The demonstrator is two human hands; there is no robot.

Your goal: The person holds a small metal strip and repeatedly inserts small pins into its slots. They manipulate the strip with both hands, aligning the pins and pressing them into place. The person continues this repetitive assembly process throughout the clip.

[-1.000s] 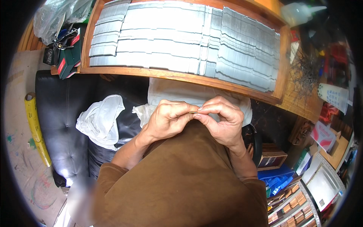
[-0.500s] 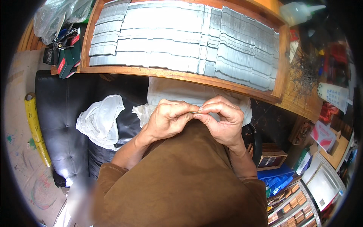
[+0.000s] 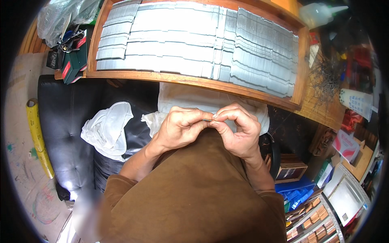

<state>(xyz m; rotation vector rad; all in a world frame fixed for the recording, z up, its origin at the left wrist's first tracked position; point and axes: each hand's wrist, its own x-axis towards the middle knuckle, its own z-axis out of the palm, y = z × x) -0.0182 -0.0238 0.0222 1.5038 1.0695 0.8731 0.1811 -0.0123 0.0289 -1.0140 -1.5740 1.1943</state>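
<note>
My left hand (image 3: 180,127) and my right hand (image 3: 241,131) meet in front of my brown shirt, each closed in a pinch. Between the touching fingertips shows a small thin sliver (image 3: 207,120), edge-on; most of it is covered by the fingers, and its kind cannot be made out. Just beyond the hands stands a wooden tray (image 3: 194,82), its rim nearest my right hand. Packed upright rows of thin silver-grey metal pieces (image 3: 170,44) fill it. A white cloth (image 3: 182,97) lies under the tray's near edge, behind the fingers.
On the black padded seat (image 3: 67,121) at left lies a crumpled white bag (image 3: 107,131). A yellow tube (image 3: 37,137) rests beyond it. Dark wire-like bits (image 3: 326,79) and a plastic cup (image 3: 356,101) sit on the wooden bench at right. Small boxes (image 3: 75,67) stand left of the tray.
</note>
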